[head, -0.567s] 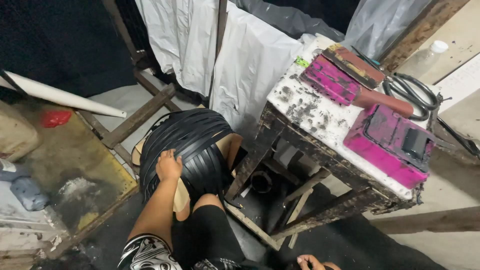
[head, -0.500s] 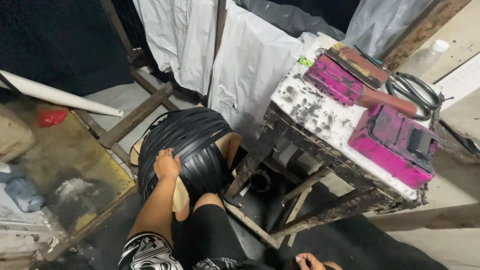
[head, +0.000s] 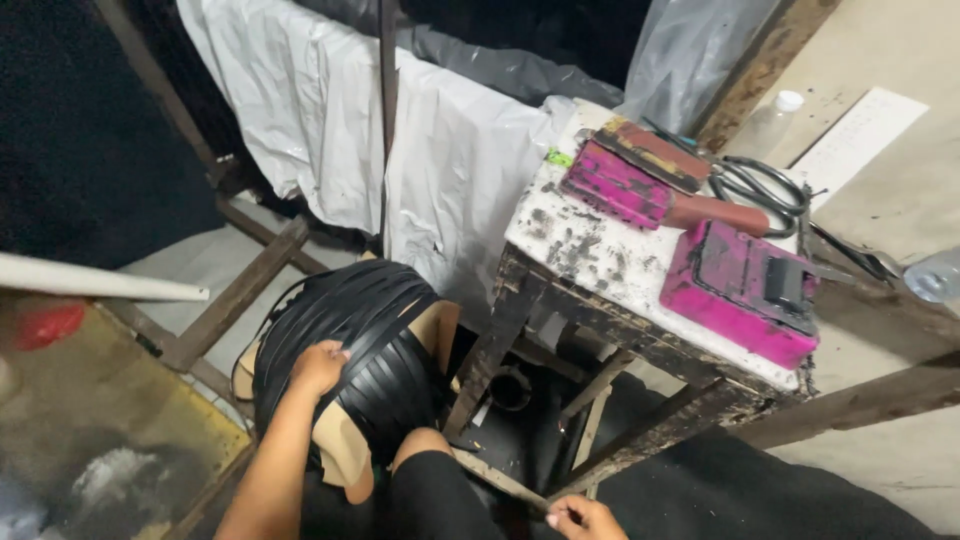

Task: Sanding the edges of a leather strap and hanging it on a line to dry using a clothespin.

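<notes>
A big bundle of black flat strips [head: 372,340] is wound around a tan board and stands on the floor beside my knee. My left hand [head: 317,367] rests on the bundle's near left side, fingers curled over the strips. My right hand [head: 580,518] shows only partly at the bottom edge, fingers curled around the end of a thin pale stick [head: 497,480] that slants up to the left. Whether it truly grips the stick is hard to judge.
A stained wooden work table [head: 600,262] stands to the right, carrying two pink blocks [head: 742,290], a reddish tool [head: 715,212] and black scissors [head: 770,190]. White plastic sheets [head: 450,170] hang behind. Wooden frame beams [head: 240,290] cross the floor at left. A clear bottle [head: 935,275] lies far right.
The view has shifted a little to the left and closer. My left hand stays on the black bundle. My right hand remains at the bottom edge.
</notes>
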